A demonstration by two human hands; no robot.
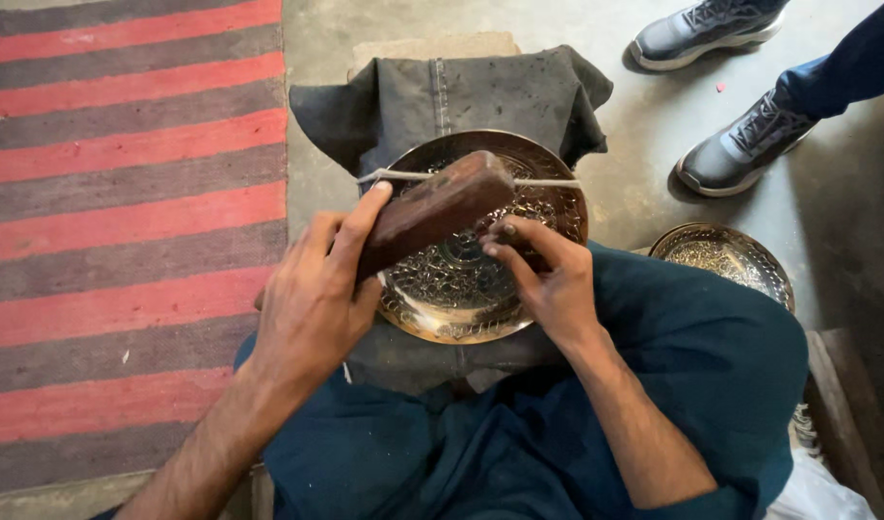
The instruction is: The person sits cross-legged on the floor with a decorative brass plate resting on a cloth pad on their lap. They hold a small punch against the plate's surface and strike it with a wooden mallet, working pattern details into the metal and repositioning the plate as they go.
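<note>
A round engraved brass plate [548, 183] lies on a dark cloth-covered block [461, 91] in front of my knees, with a cord [543, 182] stretched across its upper part. My left hand [312, 299] grips a brown wooden mallet block [432, 212], whose far end is raised over the plate's middle. My right hand [548, 274] rests on the plate's right side and pinches a small dark chisel [506, 230] upright against the engraved surface.
A second engraved brass plate [723, 260] lies on the floor by my right knee. Another person's two grey sports shoes [740, 149] stand at the upper right. A red and grey striped rug [124, 221] covers the floor on the left.
</note>
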